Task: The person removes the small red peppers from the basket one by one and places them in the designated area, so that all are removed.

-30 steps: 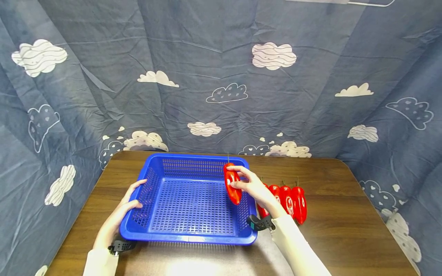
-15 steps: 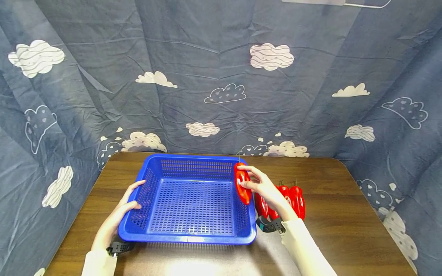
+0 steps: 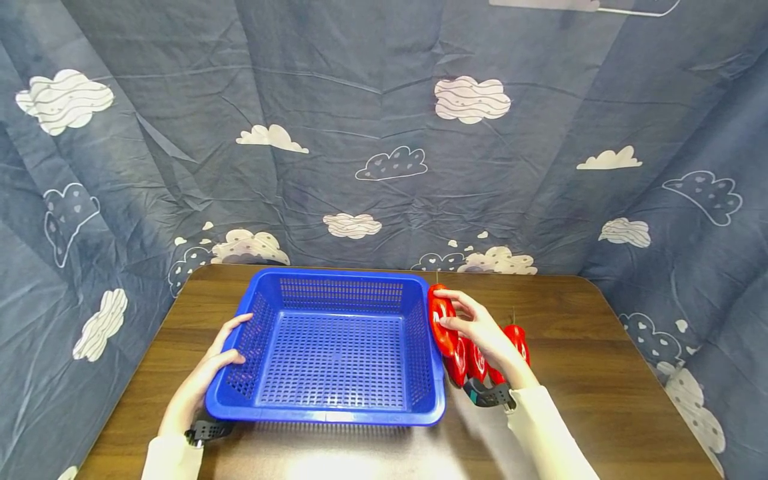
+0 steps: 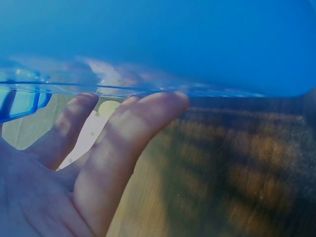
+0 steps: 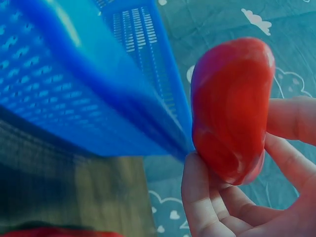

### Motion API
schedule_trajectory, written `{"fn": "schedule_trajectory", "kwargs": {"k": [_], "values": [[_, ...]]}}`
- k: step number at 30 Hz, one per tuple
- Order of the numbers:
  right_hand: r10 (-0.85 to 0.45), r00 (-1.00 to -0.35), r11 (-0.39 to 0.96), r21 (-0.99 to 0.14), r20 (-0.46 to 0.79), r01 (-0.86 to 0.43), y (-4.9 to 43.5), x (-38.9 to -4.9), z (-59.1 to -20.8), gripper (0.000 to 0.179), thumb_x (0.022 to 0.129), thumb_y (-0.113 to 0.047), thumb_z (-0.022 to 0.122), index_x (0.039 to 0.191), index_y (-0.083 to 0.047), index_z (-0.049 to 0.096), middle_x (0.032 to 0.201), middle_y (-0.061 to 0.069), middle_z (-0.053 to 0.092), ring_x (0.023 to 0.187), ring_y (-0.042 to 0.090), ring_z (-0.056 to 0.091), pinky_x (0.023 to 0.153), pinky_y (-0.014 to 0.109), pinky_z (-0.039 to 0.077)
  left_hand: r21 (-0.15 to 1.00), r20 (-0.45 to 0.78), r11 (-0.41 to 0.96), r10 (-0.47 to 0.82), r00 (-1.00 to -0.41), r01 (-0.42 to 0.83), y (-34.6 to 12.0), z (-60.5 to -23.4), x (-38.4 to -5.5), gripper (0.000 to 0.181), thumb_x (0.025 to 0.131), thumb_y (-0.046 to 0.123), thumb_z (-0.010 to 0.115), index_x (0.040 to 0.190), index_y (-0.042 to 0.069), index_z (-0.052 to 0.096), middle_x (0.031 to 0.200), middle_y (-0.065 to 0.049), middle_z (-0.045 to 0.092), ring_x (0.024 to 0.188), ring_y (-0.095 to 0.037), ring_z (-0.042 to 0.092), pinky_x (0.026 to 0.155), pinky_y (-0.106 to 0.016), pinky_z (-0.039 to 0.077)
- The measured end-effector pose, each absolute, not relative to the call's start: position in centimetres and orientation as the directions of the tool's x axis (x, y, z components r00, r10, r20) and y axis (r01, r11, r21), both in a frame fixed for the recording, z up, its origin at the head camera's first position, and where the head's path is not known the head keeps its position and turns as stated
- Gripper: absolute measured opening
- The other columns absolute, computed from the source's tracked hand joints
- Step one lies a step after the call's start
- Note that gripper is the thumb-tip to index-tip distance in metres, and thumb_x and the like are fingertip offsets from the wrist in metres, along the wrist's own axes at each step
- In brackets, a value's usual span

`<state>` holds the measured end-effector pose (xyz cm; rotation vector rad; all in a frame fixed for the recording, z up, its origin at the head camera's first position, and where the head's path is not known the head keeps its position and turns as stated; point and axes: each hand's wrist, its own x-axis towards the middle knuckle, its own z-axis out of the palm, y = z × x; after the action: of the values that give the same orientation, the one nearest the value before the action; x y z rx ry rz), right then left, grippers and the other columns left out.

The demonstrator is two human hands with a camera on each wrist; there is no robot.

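Observation:
A red pepper (image 3: 441, 320) with a thin stem is pinched between the thumb and fingers of my right hand (image 3: 480, 330). It is just outside the right rim of the blue plastic basket (image 3: 324, 417). From the right wrist view, the pepper (image 5: 232, 108) is seen end-on, with the basket wall (image 5: 64, 98) close on its left. My left hand (image 3: 207, 367) holds the basket's left rim, thumb and fingertips at the edge. In the left wrist view, the fingertips of that hand (image 4: 108, 153) meet the rim. No pepper shows inside the basket.
More red peppers (image 3: 521, 340) lie side by side on the wooden table (image 3: 588, 373), right of the basket and partly hidden under my right hand and wrist. A dark blue curtain (image 3: 396, 213) with cloud prints hangs behind the table and along both sides.
My right hand has carried the pepper rightward, from over the basket's right part, across the rim, to outside it. The left hand has stayed on the left rim.

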<state>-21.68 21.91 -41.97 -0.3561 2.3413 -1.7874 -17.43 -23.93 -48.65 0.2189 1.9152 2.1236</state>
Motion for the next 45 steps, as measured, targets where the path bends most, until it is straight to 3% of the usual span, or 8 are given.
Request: {"fn": "schedule_trajectory", "kwargs": {"k": [9, 19, 34, 42, 45], "values": [[-0.238, -0.971, 0.279, -0.959, -0.024, -0.044, 24.0, -21.4, -42.7, 0.047, 0.084, -0.012, 0.058, 0.129, -0.015, 0.047, 0.112, 0.013, 0.052, 0.091, 0.022, 0.053, 0.070, 0.042, 0.044, 0.987, -0.071, -0.113, 0.324, -0.943, -0.114, -23.9, -48.6, -17.4, 0.072, 0.080, -0.005, 0.035, 0.141, 0.026, 0.014, 0.131, -0.024, 0.017, 0.103, -0.036, 0.042, 0.074, -0.051, 0.043], [-0.223, -0.975, 0.254, -0.966, -0.008, -0.051, 26.6, -21.0, -43.2, 0.047, 0.085, -0.007, 0.055, 0.130, -0.007, 0.042, 0.116, 0.024, 0.047, 0.091, 0.022, 0.053, 0.071, 0.041, 0.047, 0.989, -0.063, -0.104, 0.316, -0.947, -0.100, -24.0, -48.7, -17.5, 0.072, 0.079, -0.003, 0.035, 0.141, 0.025, 0.015, 0.131, -0.024, 0.017, 0.103, -0.036, 0.041, 0.074, -0.051, 0.043], [-0.186, -0.982, 0.252, -0.967, -0.004, -0.044, 28.7, -21.0, -44.0, 0.047, 0.085, -0.006, 0.055, 0.130, -0.006, 0.042, 0.116, 0.023, 0.045, 0.090, 0.017, 0.054, 0.069, 0.039, 0.048, 0.988, -0.088, -0.091, 0.310, -0.947, -0.122, -24.0, -48.6, -17.4, 0.071, 0.079, -0.003, 0.036, 0.141, 0.025, 0.015, 0.130, -0.024, 0.019, 0.101, -0.035, 0.042, 0.074, -0.050, 0.043], [-0.191, -0.981, 0.260, -0.961, 0.043, -0.092, 29.7, -21.0, -44.7, 0.047, 0.083, -0.009, 0.057, 0.128, -0.013, 0.047, 0.111, 0.011, 0.051, 0.088, 0.015, 0.055, 0.066, 0.037, 0.049, 0.988, -0.078, -0.101, 0.312, -0.947, -0.115, -24.0, -48.7, -17.4, 0.072, 0.079, -0.004, 0.036, 0.141, 0.025, 0.015, 0.129, -0.025, 0.019, 0.100, -0.035, 0.043, 0.073, -0.051, 0.043], [-0.180, -0.983, 0.267, -0.960, 0.036, -0.084, 30.0, -20.9, -44.5, 0.047, 0.084, -0.008, 0.057, 0.129, -0.011, 0.045, 0.112, 0.013, 0.050, 0.089, 0.014, 0.054, 0.066, 0.037, 0.049, 0.988, -0.079, -0.102, 0.313, -0.946, -0.117, -24.0, -48.7, -17.4, 0.072, 0.079, -0.004, 0.035, 0.141, 0.025, 0.015, 0.129, -0.025, 0.019, 0.100, -0.035, 0.043, 0.073, -0.051, 0.043]]}}
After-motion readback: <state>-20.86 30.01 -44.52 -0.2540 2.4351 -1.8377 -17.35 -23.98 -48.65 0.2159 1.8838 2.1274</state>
